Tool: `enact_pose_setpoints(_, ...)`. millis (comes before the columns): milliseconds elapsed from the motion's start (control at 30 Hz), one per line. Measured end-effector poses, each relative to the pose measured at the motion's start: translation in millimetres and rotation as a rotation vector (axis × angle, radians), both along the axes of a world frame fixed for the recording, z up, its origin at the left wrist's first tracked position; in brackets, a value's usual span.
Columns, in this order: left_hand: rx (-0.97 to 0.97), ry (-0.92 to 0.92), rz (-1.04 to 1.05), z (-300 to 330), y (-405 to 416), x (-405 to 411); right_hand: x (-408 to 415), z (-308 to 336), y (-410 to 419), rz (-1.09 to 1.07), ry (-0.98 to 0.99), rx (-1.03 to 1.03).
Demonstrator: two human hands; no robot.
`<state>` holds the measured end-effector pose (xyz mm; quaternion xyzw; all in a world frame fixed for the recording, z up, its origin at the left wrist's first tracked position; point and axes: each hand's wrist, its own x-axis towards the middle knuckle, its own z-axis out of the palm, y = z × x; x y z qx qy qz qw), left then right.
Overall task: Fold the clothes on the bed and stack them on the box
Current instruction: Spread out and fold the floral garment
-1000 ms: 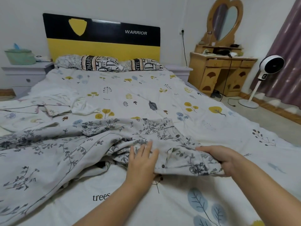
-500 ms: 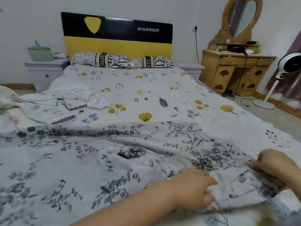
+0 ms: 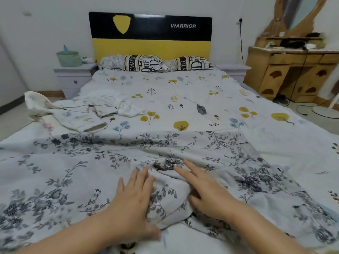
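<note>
One grey floral-print cotton garment [image 3: 91,171] spread across near end of bed with leaf-print sheet [image 3: 192,99]. Left hand [image 3: 134,198] and right hand [image 3: 207,191] both flat on garment, fingers straight, flanking bunched fold, gripping nothing. Pale crumpled clothes [image 3: 102,109] beyond garment, toward black-and-yellow headboard [image 3: 150,35].

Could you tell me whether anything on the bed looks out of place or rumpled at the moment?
Yes: the grey floral garment has a bunched ridge of cloth between the left hand and right hand. A pale garment lies crumpled at the bed's left edge.
</note>
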<state>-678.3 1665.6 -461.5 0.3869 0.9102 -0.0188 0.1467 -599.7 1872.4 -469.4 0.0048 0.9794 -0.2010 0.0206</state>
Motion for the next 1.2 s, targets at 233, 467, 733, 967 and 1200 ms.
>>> enact_pose_setpoints(233, -0.015, -0.054, -0.024, -11, -53, -19, -24, 7, -14, 0.063, 0.083, 0.001)
enact_pose_setpoints(467, 0.481, -0.171, 0.166, 20, -50, -36, -25, 17, -37, -0.221, 0.304, -0.087)
enact_pose_setpoints(733, 0.572, -0.018, 0.103, 67, -60, -23, -31, 50, -86, -0.057, 0.486, -0.117)
enact_pose_setpoints(967, 0.485, 0.434, 0.194, 25, -134, -24, -34, 96, -73, -0.271, 0.601, -0.309)
enact_pose_setpoints(1200, 0.313, 0.329, 0.488, 8, -182, -44, -30, 99, -76, -0.319, 0.503, -0.248)
